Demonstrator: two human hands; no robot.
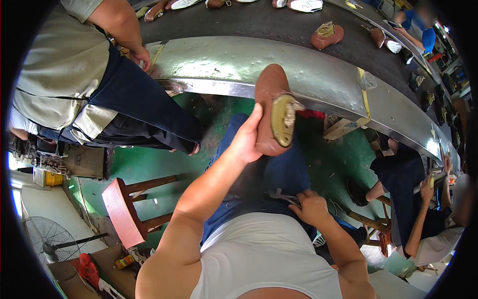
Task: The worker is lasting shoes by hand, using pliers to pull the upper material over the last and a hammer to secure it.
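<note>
My left hand [247, 135] is closed around the side of a brown leather shoe upper [269, 84], held up before the bench edge with its toe pointing away. Inside the shoe sits an olive-green shoe last [283, 122], its top face showing, with a bunch of pale lace or cord at one side. My right hand [311, 207] rests low by my lap, fingers curled round a slim grey metal tool [284, 196]. Most of that tool is hidden by the hand, so its exact kind does not show.
A metal-edged bench [214, 60] curves ahead, its dark belt [239, 27] carrying several shoes, among them a brown one [327, 36]. A person [74, 74] stands at left; another [433, 219] sits at right holding something. A wooden stool [122, 212] and a fan [50, 239] are at left.
</note>
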